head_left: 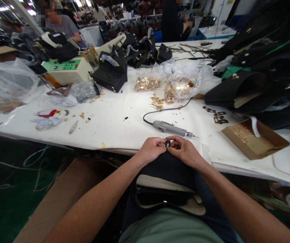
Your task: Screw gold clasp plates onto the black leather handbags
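Note:
My left hand [152, 148] and my right hand [183, 150] meet at the table's front edge. Between their fingertips they pinch a small dark metal fitting [168, 143] with a light centre. The fitting sits at the top edge of a black bag [170, 168] with beige lining, which lies open on my lap. Just beyond my hands a grey electric screwdriver [170, 128] rests on the white table [114, 125], its tip pointing right and its black cable running up behind it.
Gold pieces spill near clear plastic bags [179, 87]. At the right are dark metal frames [219, 116], a cardboard box [269, 145] of small parts and large black bags. Finished-looking black bags [112, 71] and a control box [70, 69] stand behind. People are in the background.

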Tool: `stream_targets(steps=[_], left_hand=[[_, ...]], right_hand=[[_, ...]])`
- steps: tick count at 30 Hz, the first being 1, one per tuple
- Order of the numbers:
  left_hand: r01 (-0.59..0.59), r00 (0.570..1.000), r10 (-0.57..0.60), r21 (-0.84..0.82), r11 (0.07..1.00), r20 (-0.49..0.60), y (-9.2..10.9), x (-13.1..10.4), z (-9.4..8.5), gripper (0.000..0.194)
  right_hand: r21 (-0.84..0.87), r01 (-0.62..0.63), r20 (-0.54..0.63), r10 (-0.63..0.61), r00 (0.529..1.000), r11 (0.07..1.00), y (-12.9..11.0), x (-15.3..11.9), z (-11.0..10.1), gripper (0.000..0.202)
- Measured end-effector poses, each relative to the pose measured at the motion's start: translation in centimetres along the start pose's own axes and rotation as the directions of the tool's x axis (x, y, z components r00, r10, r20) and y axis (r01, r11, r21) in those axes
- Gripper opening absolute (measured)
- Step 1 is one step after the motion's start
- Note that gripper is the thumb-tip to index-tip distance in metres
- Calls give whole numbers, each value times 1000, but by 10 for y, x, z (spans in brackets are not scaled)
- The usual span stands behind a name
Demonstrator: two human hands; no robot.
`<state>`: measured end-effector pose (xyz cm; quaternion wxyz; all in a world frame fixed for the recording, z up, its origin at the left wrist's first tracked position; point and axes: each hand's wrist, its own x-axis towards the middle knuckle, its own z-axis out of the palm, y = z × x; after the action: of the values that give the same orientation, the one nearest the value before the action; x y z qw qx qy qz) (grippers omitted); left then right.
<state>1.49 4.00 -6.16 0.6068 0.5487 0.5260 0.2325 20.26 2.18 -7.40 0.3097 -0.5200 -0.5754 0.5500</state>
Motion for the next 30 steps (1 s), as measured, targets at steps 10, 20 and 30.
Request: stream_targets(steps=[10,20,30], left_hand=[[43,997,-42,-16,999,71,2,2,-4,30],[52,998,-52,-10,999,22,6,1,3,28],[57,997,-55,51,997,-55,1,3,6,60]], right_hand=[[-81,27,-60,-32,998,996,0,0,5,48],[-91,35,-91,-44,995,995,3,1,8,52],[-51,-7,-38,5,999,999,-2,0,1,30]])
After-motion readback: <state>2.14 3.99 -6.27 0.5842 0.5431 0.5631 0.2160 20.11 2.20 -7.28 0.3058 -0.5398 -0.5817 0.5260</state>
